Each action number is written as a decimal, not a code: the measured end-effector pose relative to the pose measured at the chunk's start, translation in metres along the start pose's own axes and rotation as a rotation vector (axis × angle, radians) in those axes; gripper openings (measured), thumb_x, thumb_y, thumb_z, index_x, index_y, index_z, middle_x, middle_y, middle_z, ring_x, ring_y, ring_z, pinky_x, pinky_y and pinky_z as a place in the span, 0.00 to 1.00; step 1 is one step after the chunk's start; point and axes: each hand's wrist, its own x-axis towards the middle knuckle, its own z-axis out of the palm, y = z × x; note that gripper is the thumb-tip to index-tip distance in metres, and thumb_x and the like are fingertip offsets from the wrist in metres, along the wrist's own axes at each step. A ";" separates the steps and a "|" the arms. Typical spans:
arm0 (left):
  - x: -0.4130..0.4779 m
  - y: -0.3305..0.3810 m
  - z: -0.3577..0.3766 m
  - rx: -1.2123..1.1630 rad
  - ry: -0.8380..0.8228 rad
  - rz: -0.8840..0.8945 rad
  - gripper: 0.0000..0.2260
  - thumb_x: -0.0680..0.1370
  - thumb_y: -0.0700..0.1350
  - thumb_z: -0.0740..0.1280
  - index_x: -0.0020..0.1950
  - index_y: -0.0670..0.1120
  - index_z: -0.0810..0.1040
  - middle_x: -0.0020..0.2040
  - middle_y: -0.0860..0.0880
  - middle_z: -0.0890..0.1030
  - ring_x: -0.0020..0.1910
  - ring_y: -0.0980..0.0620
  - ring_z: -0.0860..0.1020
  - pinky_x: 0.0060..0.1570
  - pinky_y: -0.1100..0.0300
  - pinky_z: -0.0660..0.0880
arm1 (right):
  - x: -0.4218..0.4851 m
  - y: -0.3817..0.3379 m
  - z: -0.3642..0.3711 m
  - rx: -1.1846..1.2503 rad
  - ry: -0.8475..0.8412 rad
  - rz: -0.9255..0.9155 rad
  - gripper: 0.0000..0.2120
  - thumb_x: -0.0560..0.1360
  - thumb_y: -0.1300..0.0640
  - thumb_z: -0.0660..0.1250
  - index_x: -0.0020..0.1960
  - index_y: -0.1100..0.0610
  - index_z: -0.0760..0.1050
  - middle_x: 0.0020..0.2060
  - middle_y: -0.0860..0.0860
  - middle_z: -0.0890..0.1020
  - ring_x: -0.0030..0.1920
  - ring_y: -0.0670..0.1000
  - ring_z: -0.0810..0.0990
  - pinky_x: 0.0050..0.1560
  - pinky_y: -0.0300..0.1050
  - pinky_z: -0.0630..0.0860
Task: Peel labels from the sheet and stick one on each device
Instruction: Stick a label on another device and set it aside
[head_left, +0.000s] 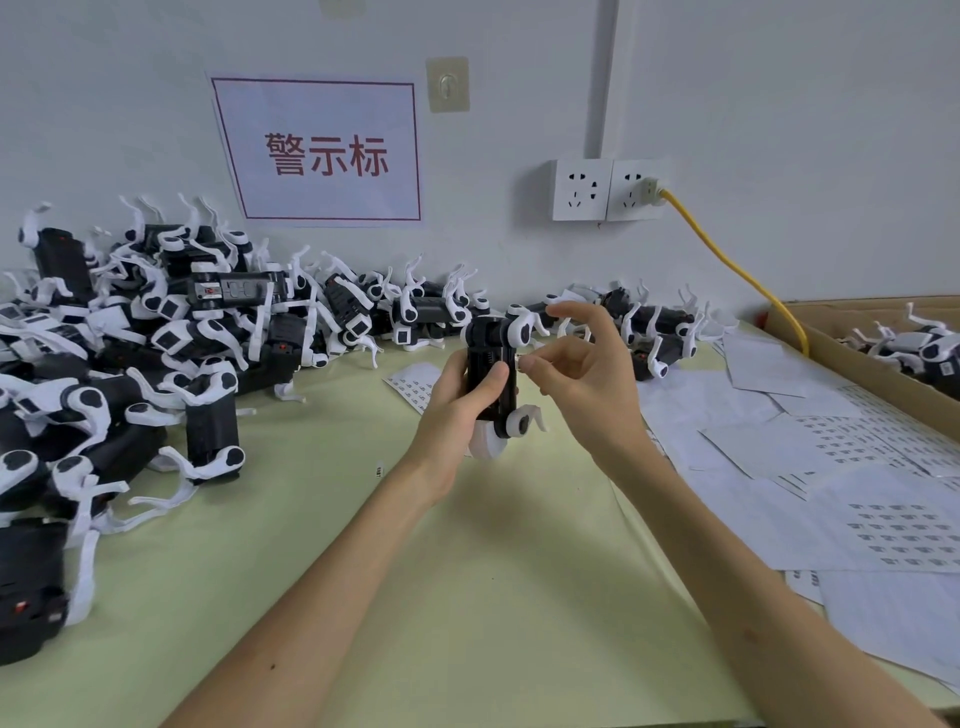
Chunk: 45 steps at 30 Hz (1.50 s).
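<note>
My left hand (457, 400) grips a black device with white legs (493, 374), held upright above the middle of the table. My right hand (576, 374) is at the device's right side, thumb and a finger pinched together against its edge; whether a small label sits between them is too small to tell. A label sheet (413, 384) lies on the table just behind my left hand. More label sheets (883, 525) are spread across the right side of the table.
A large pile of black-and-white devices (130, 353) covers the left of the table and runs along the wall. A cardboard box (852, 358) with more devices stands at the right. A yellow cable (737, 270) hangs from a wall socket. The table surface (363, 545) is pale green.
</note>
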 end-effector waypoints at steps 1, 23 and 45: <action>0.000 0.000 0.001 0.006 0.002 0.005 0.14 0.79 0.51 0.69 0.61 0.45 0.77 0.49 0.47 0.81 0.49 0.51 0.79 0.57 0.54 0.76 | 0.000 0.000 0.000 -0.001 0.007 -0.005 0.21 0.73 0.66 0.75 0.60 0.51 0.73 0.35 0.53 0.84 0.38 0.59 0.81 0.48 0.56 0.79; -0.006 -0.006 0.007 0.209 0.026 0.106 0.10 0.85 0.41 0.63 0.65 0.41 0.69 0.39 0.59 0.81 0.37 0.66 0.82 0.39 0.76 0.72 | -0.001 0.002 0.000 -0.061 0.032 0.038 0.17 0.73 0.64 0.75 0.58 0.54 0.75 0.34 0.54 0.85 0.40 0.63 0.81 0.46 0.52 0.78; -0.004 -0.008 0.007 0.212 0.049 0.103 0.08 0.85 0.44 0.65 0.63 0.46 0.72 0.48 0.54 0.79 0.43 0.66 0.80 0.44 0.74 0.72 | -0.001 0.001 0.000 -0.046 0.047 0.067 0.15 0.73 0.63 0.76 0.56 0.54 0.76 0.36 0.53 0.86 0.39 0.59 0.82 0.48 0.53 0.78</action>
